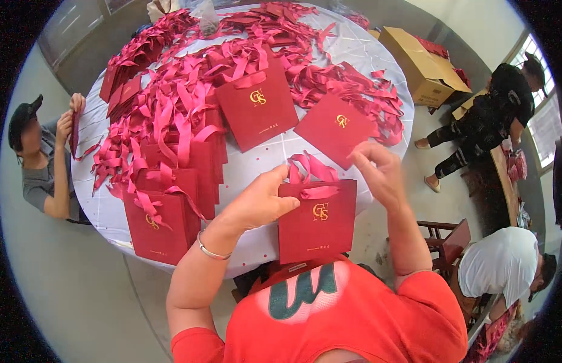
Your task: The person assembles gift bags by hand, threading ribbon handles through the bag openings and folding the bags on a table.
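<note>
A dark red paper gift bag [316, 233] with a gold emblem stands upright at the near edge of the table. My left hand [264, 199] grips its upper left corner, thumb on the front face and fingers behind. A pink ribbon handle [317, 168] loops up from the bag's top. My right hand [381, 175] is raised to the right of the bag, thumb and fingers brought together. Its fingertips overlap the near corner of a second red bag [335, 127] lying flat; whether they pinch anything is unclear.
Another red gift bag [260, 103] lies beyond. Stacked bags [157, 227] stand at left, and ribboned piles cover much of the round white-clothed table [245, 166]. A person [42, 157] handles a bag at far left. Cardboard boxes [414, 66] and two other people are at right.
</note>
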Tool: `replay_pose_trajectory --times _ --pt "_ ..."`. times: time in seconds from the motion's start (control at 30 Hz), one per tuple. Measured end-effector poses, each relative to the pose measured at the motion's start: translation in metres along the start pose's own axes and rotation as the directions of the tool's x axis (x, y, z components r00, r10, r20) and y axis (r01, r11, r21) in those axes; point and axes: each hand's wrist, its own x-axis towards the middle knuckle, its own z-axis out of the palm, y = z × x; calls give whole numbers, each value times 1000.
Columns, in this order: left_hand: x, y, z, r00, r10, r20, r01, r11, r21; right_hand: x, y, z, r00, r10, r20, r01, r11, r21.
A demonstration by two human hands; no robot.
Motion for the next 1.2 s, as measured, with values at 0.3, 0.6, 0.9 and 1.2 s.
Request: replay_pose_trajectory --times 0.3,0.6,0.9,1.2 --pt "1 -2 2 996 83 32 -86 991 106 -5 6 9 878 362 314 -415 902 120" --pt "5 0 -1 981 167 98 -188 942 279 -1 27 20 916 390 97 -401 875 272" --pt "0 2 -6 995 101 -19 -99 988 116 5 15 19 866 441 234 -494 827 269" --pt "4 18 -13 587 550 -594 -661 749 41 83 -26 7 977 -169 132 142 971 190"
